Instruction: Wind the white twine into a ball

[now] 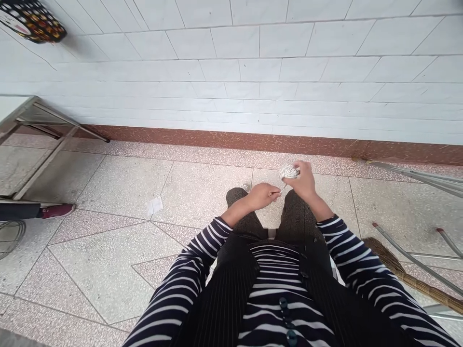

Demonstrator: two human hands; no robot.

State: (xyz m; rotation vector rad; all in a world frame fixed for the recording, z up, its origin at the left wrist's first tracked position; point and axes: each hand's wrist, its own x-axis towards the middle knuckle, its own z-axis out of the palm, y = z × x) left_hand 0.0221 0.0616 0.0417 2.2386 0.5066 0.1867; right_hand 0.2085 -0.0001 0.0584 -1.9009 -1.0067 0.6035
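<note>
A ball of whitish yarn (288,171) is gripped in the fingers of my right hand (304,182), above my right knee. Just left of it, my left hand (265,195) is closed in a pinch over the gap between my knees. A short strand seems to run from the ball to the left fingertips. Something thin and tan shows at those fingers, too small to name. Beyond my left knee a small whitish bit of yarn (245,186) is partly visible.
A metal-framed table (58,159) stands left, with another person's red shoe (58,210) near it. White paper (155,206) lies on the floor. At right are a straw broom (415,279) and metal stool legs (405,250). A tiled wall (253,72) rises ahead.
</note>
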